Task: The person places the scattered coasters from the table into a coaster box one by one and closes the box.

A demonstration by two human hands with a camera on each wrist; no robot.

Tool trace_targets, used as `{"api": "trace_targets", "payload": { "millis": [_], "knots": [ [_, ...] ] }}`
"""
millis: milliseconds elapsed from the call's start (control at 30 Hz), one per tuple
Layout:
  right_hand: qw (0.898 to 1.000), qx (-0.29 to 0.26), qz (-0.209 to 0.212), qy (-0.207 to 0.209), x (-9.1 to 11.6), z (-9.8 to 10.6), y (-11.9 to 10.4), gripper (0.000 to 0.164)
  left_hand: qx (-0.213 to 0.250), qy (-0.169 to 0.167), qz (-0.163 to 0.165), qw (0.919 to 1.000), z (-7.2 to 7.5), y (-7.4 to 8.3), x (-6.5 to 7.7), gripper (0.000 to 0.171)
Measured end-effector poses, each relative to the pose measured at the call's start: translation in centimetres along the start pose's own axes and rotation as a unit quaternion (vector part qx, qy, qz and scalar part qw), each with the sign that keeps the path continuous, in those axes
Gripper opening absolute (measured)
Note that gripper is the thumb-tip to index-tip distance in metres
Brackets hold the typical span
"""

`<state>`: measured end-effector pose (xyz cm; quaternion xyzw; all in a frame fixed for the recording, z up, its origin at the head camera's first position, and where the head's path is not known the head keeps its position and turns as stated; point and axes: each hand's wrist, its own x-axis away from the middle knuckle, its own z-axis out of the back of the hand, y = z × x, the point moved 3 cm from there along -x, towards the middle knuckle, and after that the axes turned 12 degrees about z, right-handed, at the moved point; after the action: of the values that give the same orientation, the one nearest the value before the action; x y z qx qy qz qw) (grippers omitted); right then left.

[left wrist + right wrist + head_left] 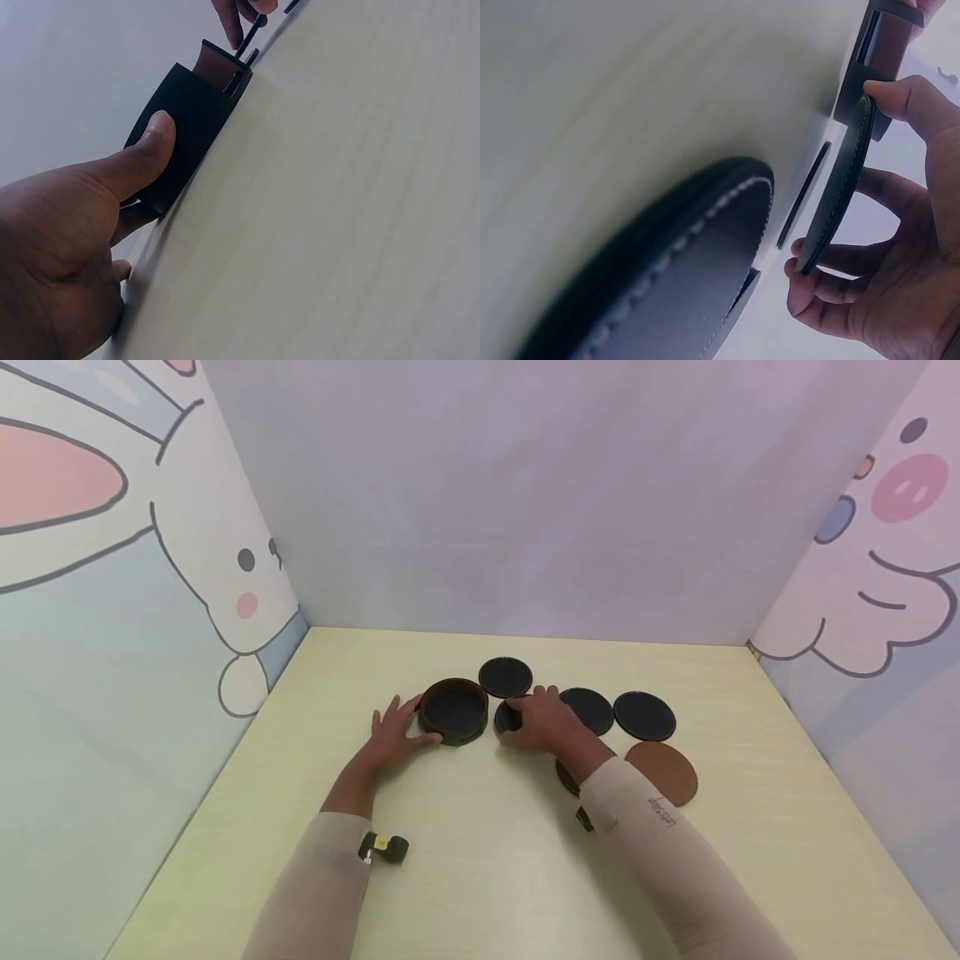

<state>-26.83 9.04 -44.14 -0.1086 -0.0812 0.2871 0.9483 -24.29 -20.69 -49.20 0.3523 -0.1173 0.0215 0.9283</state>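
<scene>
A round black coaster holder (471, 735) with a brown inner wall stands on the table in the head view. My left hand (392, 739) grips it from the left, thumb pressed against the outer wall (191, 112) in the left wrist view. Just to the right of the holder, my right hand (546, 720) pinches a black stitched coaster (846, 169) by its edge between thumb and fingers. That coaster is tilted up off the table in the right wrist view. The hand hides part of it in the head view.
One black coaster (506, 677) lies behind the held one. To the right lie two more black coasters (645, 716) and a brown disc (663, 772). Another black coaster (567, 777) is partly under my right wrist. Printed walls (525, 527) enclose the pale table (465, 860).
</scene>
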Motion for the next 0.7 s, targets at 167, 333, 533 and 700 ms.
{"api": "trace_targets", "payload": {
  "millis": [167, 333, 533, 700],
  "knots": [
    [1.0, 0.002, 0.0, 0.018, 0.1, 0.4, 0.0, 0.076, 0.0, 0.001, -0.003, 1.0, 0.0, 0.0, 0.0, 0.097],
    [0.999, -0.013, -0.002, 0.044, 0.2, 0.6, 0.2, 0.076, -0.001, 0.003, -0.009, 1.0, 0.0, 0.0, 0.0, 0.096],
    [0.996, -0.039, 0.004, 0.082, 0.0, 0.9, 0.2, 0.077, -0.004, 0.004, -0.013, 0.9999, 0.0, 0.1, 0.0, 0.095],
    [0.992, -0.05, 0.023, 0.112, 0.1, 1.3, -0.1, 0.076, -0.006, 0.004, -0.008, 0.9999, 0.1, 0.2, 0.1, 0.095]
  ]
}}
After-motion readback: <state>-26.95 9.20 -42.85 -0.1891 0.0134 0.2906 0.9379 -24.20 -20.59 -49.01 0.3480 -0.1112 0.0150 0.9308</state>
